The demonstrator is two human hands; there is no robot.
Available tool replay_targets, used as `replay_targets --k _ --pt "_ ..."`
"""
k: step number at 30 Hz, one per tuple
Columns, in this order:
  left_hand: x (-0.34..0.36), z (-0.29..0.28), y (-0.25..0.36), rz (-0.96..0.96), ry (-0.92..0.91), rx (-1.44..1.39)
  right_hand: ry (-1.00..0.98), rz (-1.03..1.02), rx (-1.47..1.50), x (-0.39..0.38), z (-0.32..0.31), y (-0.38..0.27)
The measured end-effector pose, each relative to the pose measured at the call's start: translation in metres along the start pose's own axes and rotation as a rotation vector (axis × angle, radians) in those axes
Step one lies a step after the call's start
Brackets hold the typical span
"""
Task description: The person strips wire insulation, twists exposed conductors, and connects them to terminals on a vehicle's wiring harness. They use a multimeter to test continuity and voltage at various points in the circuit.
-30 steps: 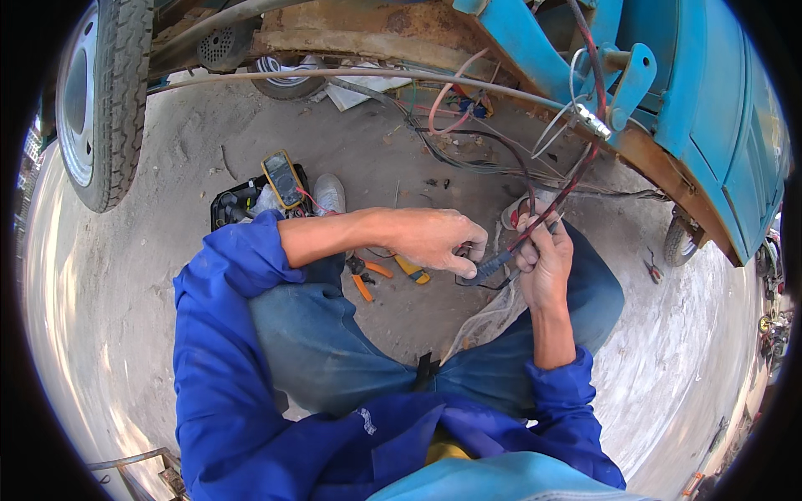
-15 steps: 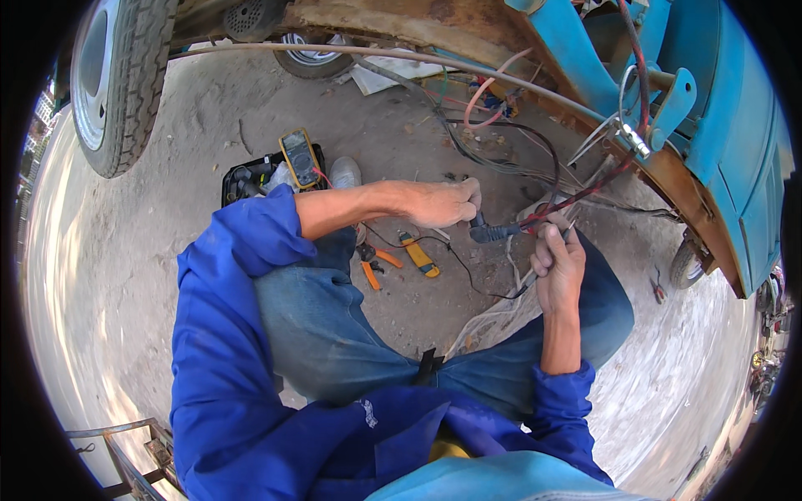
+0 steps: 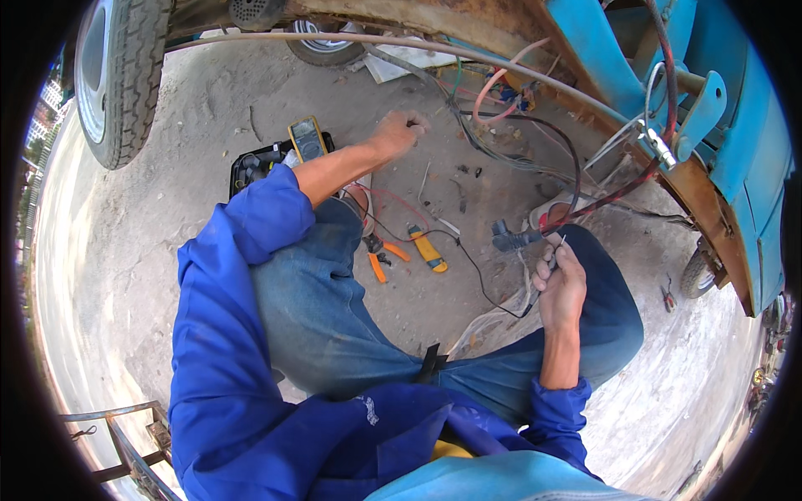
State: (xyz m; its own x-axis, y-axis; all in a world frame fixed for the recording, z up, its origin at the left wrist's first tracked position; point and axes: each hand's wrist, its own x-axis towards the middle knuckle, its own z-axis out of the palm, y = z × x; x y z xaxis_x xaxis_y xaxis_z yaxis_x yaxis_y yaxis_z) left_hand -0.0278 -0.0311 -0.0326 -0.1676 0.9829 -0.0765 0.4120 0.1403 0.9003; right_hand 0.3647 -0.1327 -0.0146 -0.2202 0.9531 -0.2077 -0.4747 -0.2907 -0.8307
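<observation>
Head cam: slim probe point(image 3: 562, 241) sits up by the R knee point(image 3: 614, 309), above the ground point(image 3: 401, 321), prob light & stiff w/ a fragile tip, best gripped on its thicker handle. R hand point(image 3: 561, 292) has fingers pinched closed on it, grey elbow plug point(image 3: 511, 239) just beside; L hand point(image 3: 401, 135) is out near the yellow meter point(image 3: 307, 139), fingers curled, can't tell if holding anything

1 slim, metal-tipped test probe point(image 3: 563, 240): handle lay partly hidden inside bare right hand point(image 3: 562, 288). 1 grey-rimmed black rubber tyre point(image 3: 136, 92): upper edge cut off its top.
</observation>
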Motion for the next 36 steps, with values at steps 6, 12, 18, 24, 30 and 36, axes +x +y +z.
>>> replay_targets --k 6,12,18,24,30,36 --pt "0.013 -0.001 -0.008 -0.060 0.088 -0.332 0.014 0.022 -0.058 -0.003 0.001 0.008" --pt "0.024 0.004 -0.018 -0.096 -0.013 -0.593 0.015 0.025 -0.103 -0.005 -0.001 0.009" --pt "0.027 0.010 -0.018 -0.167 -0.052 -0.717 -0.010 0.017 -0.113 -0.007 -0.001 0.007" --pt "0.025 0.010 -0.012 -0.182 -0.010 -0.670 -0.013 0.009 -0.163 -0.009 0.003 0.005" --pt "0.026 0.012 -0.012 -0.128 0.039 -0.610 0.003 -0.059 -0.203 -0.021 -0.001 -0.005" --pt "0.025 0.008 -0.008 -0.064 0.113 -0.553 0.016 -0.260 -0.286 -0.051 0.013 -0.036"
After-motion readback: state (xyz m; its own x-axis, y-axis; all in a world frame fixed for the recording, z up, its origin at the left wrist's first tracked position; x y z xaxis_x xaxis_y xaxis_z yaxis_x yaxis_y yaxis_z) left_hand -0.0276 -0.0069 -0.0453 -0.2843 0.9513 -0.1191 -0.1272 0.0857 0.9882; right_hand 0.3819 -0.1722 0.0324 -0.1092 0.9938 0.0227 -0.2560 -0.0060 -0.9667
